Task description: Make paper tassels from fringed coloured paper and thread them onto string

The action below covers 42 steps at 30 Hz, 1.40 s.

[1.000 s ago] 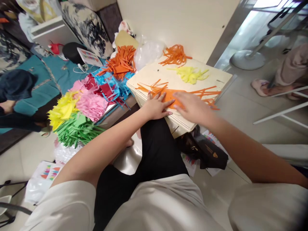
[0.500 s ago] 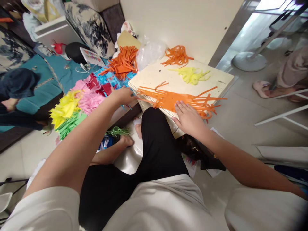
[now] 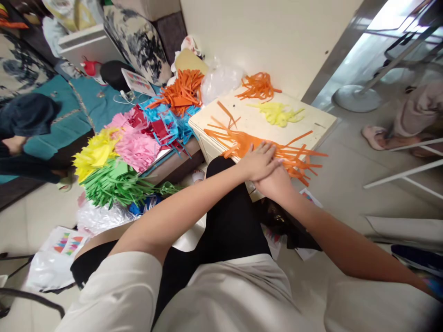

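A sheet of orange paper cut into fringe strips at both ends [image 3: 238, 141] is spread along the near edge of a cream cabinet top [image 3: 221, 113]. My left hand [image 3: 259, 161] lies flat across my right hand, its fingers stretched out over the middle of the orange sheet. Under it, my right hand [image 3: 277, 182] rests flat on the sheet, with its fingers largely covered. Farther back on the top are a yellow fringed strip bundle [image 3: 279, 114] and a tangle of orange strips [image 3: 259, 86].
Left of the cabinet are fringed paper piles: orange [image 3: 185, 90], blue [image 3: 176, 122], pink [image 3: 136, 147], yellow [image 3: 95, 154] and green [image 3: 114, 184]. A clear plastic bag [image 3: 219, 83] stands by the wall. Another person [image 3: 27, 117] is at the left; a person's foot [image 3: 374, 137] shows at right.
My left hand has moved right, from the left fringe of the orange sheet onto my right hand. My right hand stays on the sheet. Some left-end strips now stick up.
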Each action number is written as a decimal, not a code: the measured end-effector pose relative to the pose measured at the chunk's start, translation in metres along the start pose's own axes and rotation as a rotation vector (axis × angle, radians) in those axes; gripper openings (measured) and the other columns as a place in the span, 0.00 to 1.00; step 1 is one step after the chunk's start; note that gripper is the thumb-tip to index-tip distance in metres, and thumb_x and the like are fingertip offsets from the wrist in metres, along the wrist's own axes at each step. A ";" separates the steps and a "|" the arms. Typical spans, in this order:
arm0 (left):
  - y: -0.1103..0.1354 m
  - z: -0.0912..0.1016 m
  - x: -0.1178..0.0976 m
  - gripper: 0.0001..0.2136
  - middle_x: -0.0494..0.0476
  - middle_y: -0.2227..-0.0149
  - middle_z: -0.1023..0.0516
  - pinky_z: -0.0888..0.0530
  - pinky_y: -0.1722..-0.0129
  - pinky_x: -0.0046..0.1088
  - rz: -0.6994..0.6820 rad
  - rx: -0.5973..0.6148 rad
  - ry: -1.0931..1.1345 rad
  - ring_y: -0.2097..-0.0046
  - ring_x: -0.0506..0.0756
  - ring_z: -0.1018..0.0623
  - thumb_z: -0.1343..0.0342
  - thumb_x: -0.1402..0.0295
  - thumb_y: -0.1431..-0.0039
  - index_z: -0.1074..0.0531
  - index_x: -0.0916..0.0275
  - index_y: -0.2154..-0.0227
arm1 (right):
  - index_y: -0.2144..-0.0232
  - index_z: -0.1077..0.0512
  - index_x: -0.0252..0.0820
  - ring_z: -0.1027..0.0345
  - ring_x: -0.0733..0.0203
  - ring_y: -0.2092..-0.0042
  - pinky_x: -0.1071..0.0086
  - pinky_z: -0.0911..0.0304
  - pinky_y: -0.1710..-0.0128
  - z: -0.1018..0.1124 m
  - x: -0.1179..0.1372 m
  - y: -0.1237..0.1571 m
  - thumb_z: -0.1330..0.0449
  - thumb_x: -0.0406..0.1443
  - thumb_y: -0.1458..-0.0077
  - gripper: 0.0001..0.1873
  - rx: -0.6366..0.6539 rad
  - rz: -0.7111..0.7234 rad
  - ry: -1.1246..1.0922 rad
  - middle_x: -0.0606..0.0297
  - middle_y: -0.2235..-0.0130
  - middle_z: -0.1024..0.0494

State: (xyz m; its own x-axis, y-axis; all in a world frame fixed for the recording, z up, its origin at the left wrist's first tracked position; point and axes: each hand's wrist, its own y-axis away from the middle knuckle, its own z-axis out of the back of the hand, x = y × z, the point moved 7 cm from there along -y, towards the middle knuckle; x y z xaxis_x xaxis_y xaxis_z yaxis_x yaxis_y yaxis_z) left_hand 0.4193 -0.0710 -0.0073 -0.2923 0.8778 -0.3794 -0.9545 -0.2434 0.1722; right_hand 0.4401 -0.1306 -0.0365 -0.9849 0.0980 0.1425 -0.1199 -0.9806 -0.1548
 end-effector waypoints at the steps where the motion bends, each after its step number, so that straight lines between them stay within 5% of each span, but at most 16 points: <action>1: 0.001 0.003 0.013 0.38 0.67 0.13 0.54 0.53 0.12 0.56 0.023 0.000 -0.010 0.11 0.65 0.54 0.67 0.50 0.16 0.50 0.68 0.15 | 0.22 0.31 0.27 0.36 0.30 0.21 0.35 0.41 0.21 0.003 0.001 0.002 0.49 0.40 0.25 0.36 -0.008 -0.020 0.019 0.37 0.26 0.25; 5: 0.011 0.026 0.066 0.37 0.69 0.13 0.51 0.55 0.12 0.51 0.087 -0.057 -0.112 0.11 0.64 0.51 0.65 0.52 0.16 0.47 0.71 0.16 | 0.24 0.34 0.11 0.39 0.31 0.19 0.40 0.43 0.19 0.011 0.004 0.008 0.49 0.42 0.22 0.39 -0.043 -0.076 0.072 0.27 0.23 0.33; 12: 0.034 0.053 0.160 0.36 0.70 0.13 0.54 0.56 0.14 0.64 0.261 -0.140 -0.213 0.11 0.68 0.52 0.62 0.54 0.16 0.50 0.68 0.14 | 0.22 0.36 0.12 0.41 0.32 0.18 0.40 0.41 0.19 0.009 0.004 0.006 0.50 0.42 0.22 0.40 -0.049 -0.068 0.098 0.29 0.21 0.36; 16: 0.061 0.068 0.217 0.35 0.69 0.13 0.52 0.50 0.15 0.62 0.439 -0.254 -0.143 0.11 0.65 0.51 0.65 0.54 0.16 0.49 0.64 0.15 | 0.22 0.37 0.12 0.41 0.33 0.18 0.41 0.42 0.18 0.010 0.005 0.006 0.50 0.42 0.21 0.40 -0.023 -0.077 0.098 0.30 0.21 0.37; 19: 0.080 0.083 0.239 0.33 0.72 0.14 0.48 0.44 0.15 0.60 0.631 -0.383 -0.062 0.12 0.65 0.48 0.64 0.57 0.16 0.45 0.67 0.16 | 0.22 0.36 0.13 0.41 0.34 0.18 0.41 0.42 0.18 0.012 0.006 0.007 0.50 0.42 0.21 0.39 -0.024 -0.075 0.089 0.31 0.21 0.37; 21: 0.085 0.093 0.225 0.32 0.70 0.14 0.46 0.45 0.14 0.53 0.586 -0.482 -0.080 0.12 0.62 0.46 0.61 0.61 0.18 0.41 0.66 0.18 | 0.22 0.35 0.16 0.40 0.34 0.18 0.40 0.41 0.19 0.014 0.005 0.006 0.50 0.42 0.21 0.38 -0.032 -0.078 0.075 0.32 0.21 0.35; 23: 0.078 0.094 0.184 0.29 0.69 0.16 0.40 0.42 0.14 0.44 0.304 -0.503 -0.114 0.14 0.59 0.40 0.56 0.65 0.20 0.34 0.66 0.22 | 0.23 0.33 0.17 0.38 0.33 0.19 0.40 0.40 0.20 0.018 0.003 0.004 0.51 0.42 0.20 0.37 -0.031 -0.080 0.055 0.34 0.22 0.33; 26: 0.064 0.064 0.111 0.31 0.73 0.21 0.30 0.37 0.16 0.42 -0.136 -0.280 -0.080 0.17 0.61 0.33 0.46 0.60 0.23 0.33 0.70 0.23 | 0.26 0.28 0.20 0.33 0.31 0.22 0.40 0.36 0.23 0.025 -0.002 -0.001 0.50 0.44 0.20 0.35 -0.023 -0.067 0.013 0.34 0.24 0.29; 29: 0.053 0.034 0.068 0.41 0.80 0.20 0.34 0.41 0.14 0.52 -0.250 -0.113 -0.154 0.17 0.69 0.35 0.33 0.58 0.29 0.37 0.75 0.21 | 0.29 0.24 0.23 0.28 0.30 0.27 0.41 0.33 0.26 0.032 -0.006 0.001 0.48 0.45 0.20 0.34 -0.032 -0.076 0.000 0.35 0.28 0.23; 32: 0.048 0.023 0.056 0.32 0.80 0.22 0.30 0.39 0.15 0.53 -0.235 -0.094 -0.223 0.19 0.69 0.29 0.36 0.67 0.28 0.29 0.75 0.26 | 0.31 0.22 0.25 0.26 0.31 0.31 0.42 0.36 0.27 0.037 -0.004 0.013 0.45 0.45 0.21 0.32 -0.065 -0.073 0.032 0.37 0.30 0.20; 37: 0.052 0.033 0.058 0.19 0.70 0.33 0.16 0.30 0.20 0.48 -0.266 -0.167 -0.202 0.33 0.63 0.15 0.50 0.73 0.23 0.15 0.65 0.42 | 0.40 0.17 0.37 0.22 0.38 0.35 0.46 0.38 0.31 0.042 0.000 0.033 0.48 0.40 0.20 0.23 -0.124 -0.054 -0.026 0.46 0.34 0.15; 42: 0.043 0.045 0.071 0.16 0.70 0.48 0.11 0.19 0.36 0.45 -0.206 -0.187 -0.116 0.42 0.65 0.13 0.48 0.70 0.25 0.14 0.65 0.51 | 0.59 0.19 0.41 0.20 0.43 0.51 0.52 0.37 0.43 0.049 -0.015 0.023 0.50 0.37 0.23 0.20 -0.098 -0.133 -0.147 0.52 0.56 0.12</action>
State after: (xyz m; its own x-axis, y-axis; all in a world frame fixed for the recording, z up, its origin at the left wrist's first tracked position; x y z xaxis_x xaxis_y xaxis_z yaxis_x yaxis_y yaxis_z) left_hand 0.3600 -0.0004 0.0139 -0.0925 0.9554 -0.2803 -0.9905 -0.1170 -0.0720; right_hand 0.4579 -0.1631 0.0062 -0.9316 0.1929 0.3081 -0.2666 -0.9387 -0.2187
